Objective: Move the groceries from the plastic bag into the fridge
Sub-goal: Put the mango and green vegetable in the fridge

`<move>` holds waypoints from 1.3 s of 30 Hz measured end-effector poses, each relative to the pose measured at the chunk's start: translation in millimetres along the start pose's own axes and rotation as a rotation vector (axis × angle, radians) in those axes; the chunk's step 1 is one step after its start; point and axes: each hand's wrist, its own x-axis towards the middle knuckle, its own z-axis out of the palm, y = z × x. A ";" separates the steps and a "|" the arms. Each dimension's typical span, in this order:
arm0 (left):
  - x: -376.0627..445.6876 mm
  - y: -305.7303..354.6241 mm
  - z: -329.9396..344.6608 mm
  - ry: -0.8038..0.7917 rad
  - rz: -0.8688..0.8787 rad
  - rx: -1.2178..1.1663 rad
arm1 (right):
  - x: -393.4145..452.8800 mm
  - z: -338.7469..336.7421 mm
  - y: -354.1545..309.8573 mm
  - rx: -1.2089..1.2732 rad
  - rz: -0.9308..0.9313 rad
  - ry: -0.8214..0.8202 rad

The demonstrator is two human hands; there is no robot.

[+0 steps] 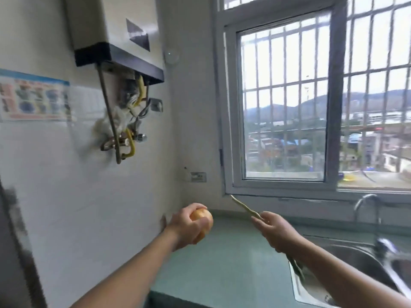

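The left hand [189, 227] had its fingers curled round an onion [202, 215], lifted over the green counter [222, 263], probably for carrying to the fridge. The right hand [275, 232] pinched a long green bean [243, 206], its ends sticking out both sides (a thin thing needs only a light hold). Neither bag nor fridge showed; the sink [347, 261] lay below the right arm.

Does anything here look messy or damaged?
Yes: under the water heater on the wall, the pipes are wrapped in frayed, ragged stuff and look tangled. Nothing is spilled on the green counter.
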 end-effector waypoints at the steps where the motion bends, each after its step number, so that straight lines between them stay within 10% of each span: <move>1: 6.4 15.3 22.6 -0.055 0.030 -0.017 | -4.6 -22.4 13.5 -0.028 0.010 0.056; 21: 80.8 207.6 386.6 -0.909 0.578 -0.291 | -163.4 -268.7 107.8 -0.399 0.566 0.970; 39: -259.0 341.6 414.6 -1.598 0.962 -0.599 | -488.7 -222.2 -40.2 -0.676 0.927 1.772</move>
